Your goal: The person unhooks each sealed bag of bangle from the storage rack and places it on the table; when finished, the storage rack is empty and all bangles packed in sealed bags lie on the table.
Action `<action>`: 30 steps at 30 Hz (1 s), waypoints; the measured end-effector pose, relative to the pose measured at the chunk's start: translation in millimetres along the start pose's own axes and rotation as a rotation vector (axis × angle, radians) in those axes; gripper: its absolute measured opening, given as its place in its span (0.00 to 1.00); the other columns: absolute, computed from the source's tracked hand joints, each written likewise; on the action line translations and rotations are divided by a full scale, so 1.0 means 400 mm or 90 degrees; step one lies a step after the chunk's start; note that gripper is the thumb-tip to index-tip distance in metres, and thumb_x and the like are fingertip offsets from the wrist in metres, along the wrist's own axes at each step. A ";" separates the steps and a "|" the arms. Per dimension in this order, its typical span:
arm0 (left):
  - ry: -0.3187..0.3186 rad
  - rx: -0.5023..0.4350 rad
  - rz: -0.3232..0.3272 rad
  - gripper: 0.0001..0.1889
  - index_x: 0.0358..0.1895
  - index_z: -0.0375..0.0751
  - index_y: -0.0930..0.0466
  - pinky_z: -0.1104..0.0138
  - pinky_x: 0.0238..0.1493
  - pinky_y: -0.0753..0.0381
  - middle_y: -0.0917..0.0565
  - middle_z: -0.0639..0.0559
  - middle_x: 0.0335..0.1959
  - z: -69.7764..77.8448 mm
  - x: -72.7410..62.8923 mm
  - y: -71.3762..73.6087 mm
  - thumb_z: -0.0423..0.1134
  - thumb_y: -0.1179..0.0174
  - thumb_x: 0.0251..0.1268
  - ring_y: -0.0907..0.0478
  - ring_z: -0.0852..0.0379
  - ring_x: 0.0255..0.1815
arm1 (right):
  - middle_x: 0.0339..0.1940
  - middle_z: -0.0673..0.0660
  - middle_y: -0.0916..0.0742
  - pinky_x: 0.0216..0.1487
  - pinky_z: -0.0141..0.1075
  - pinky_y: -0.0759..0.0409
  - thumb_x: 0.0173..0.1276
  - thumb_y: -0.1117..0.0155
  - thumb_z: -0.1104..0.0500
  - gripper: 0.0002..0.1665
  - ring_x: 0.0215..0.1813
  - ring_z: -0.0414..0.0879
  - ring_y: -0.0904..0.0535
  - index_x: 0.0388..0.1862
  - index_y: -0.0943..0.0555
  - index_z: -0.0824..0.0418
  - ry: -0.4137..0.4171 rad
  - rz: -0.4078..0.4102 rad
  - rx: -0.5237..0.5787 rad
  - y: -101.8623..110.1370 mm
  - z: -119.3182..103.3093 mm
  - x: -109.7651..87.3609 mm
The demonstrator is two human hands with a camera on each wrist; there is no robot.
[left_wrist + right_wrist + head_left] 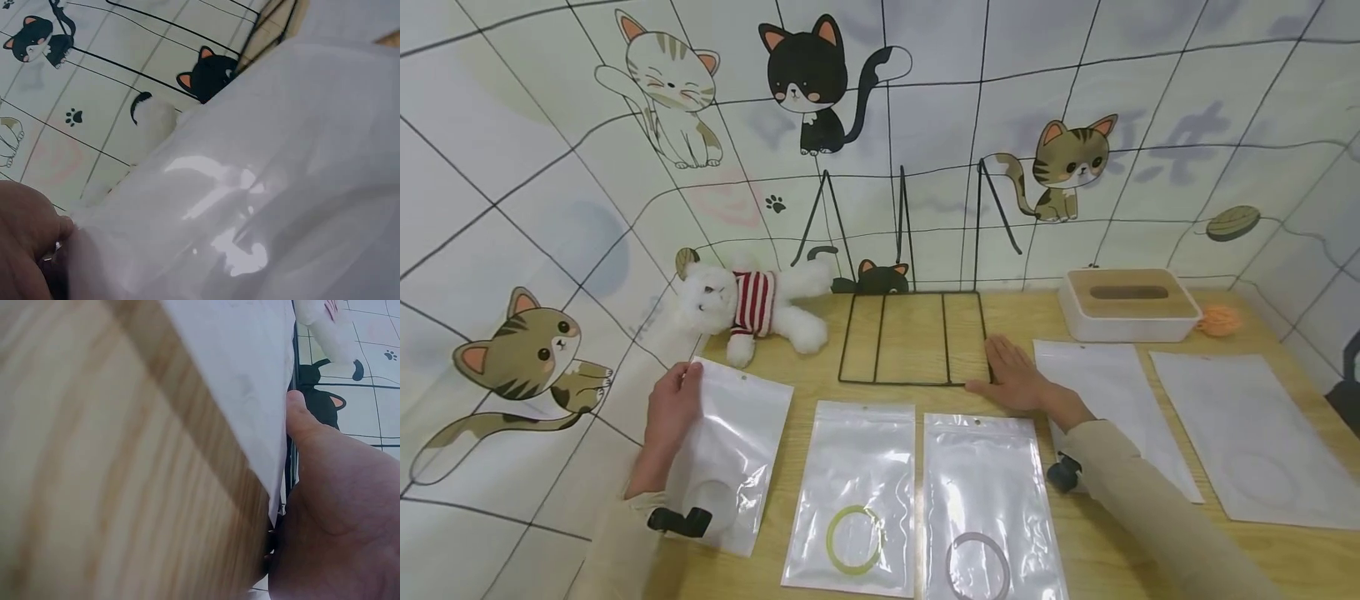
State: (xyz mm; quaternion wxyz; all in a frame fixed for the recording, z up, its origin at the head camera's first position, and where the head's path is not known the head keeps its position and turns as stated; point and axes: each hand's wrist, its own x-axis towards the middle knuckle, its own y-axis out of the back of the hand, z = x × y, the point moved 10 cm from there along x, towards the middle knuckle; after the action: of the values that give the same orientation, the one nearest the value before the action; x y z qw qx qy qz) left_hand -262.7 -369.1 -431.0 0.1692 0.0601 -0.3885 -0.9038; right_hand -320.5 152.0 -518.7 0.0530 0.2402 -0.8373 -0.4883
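Note:
My left hand (672, 408) pinches the upper left corner of a glossy white zip bag (745, 450), which is tilted on the left side of the table. In the left wrist view the bag fills much of the picture beside my thumb. A faint pale round shape shows near its lower end. My right hand (1018, 375) lies with outstretched fingers at the front right corner of a black wire rack (915, 384). The right wrist view shows that hand (344, 500) close to the rack's dark wires and a white bag's edge.
Two bags lie in front: one with a yellow-green ring (831, 537), one with a pale purple ring (951, 567). More white bags (1247, 417) lie at right. A white teddy bear (797, 329) is back left; a wood-topped tissue box (1131, 325) stands back right, beside an orange object (1221, 320).

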 end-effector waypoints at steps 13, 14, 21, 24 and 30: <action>0.035 0.135 -0.027 0.27 0.48 0.34 0.21 0.58 0.33 0.26 0.17 0.34 0.46 -0.118 0.022 -0.072 0.55 0.61 0.79 0.21 0.41 0.40 | 0.80 0.76 0.60 0.78 0.63 0.69 0.76 0.51 0.36 0.58 0.81 0.69 0.69 0.78 0.64 0.77 -0.006 -0.022 -0.012 -0.006 -0.005 -0.002; 0.040 0.143 -0.024 0.26 0.45 0.34 0.21 0.61 0.29 0.29 0.17 0.35 0.43 -0.124 0.021 -0.076 0.54 0.59 0.79 0.21 0.43 0.37 | 0.80 0.76 0.60 0.78 0.63 0.69 0.76 0.52 0.35 0.59 0.81 0.69 0.69 0.78 0.64 0.77 -0.007 -0.023 -0.014 -0.005 -0.004 -0.004; 0.006 0.212 0.017 0.18 0.42 0.34 0.22 0.62 0.22 0.31 0.18 0.38 0.35 -0.121 0.044 -0.078 0.48 0.51 0.75 0.23 0.46 0.30 | 0.78 0.79 0.58 0.77 0.65 0.66 0.76 0.49 0.37 0.59 0.80 0.73 0.66 0.77 0.62 0.80 0.004 -0.007 0.007 0.015 -0.012 -0.002; -0.027 0.250 0.013 0.18 0.49 0.30 0.25 0.55 0.28 0.26 0.21 0.33 0.41 -0.087 0.055 -0.079 0.46 0.49 0.75 0.22 0.38 0.38 | 0.79 0.78 0.57 0.78 0.64 0.64 0.76 0.48 0.39 0.57 0.80 0.72 0.65 0.77 0.61 0.79 0.001 0.000 -0.004 0.022 -0.012 0.008; -0.128 0.260 -0.012 0.27 0.62 0.26 0.33 0.37 0.48 0.28 0.29 0.23 0.55 0.051 0.017 -0.117 0.47 0.44 0.74 0.30 0.24 0.55 | 0.80 0.77 0.56 0.79 0.62 0.60 0.76 0.48 0.38 0.57 0.81 0.71 0.63 0.78 0.60 0.79 -0.004 0.001 -0.002 0.035 -0.015 -0.006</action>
State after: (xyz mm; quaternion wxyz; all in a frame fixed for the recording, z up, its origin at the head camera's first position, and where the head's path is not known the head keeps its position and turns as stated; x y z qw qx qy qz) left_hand -286.3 -327.5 -450.5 0.1054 0.0067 -0.5780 -0.8092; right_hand -321.1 154.1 -503.4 0.0509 0.2376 -0.8370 -0.4904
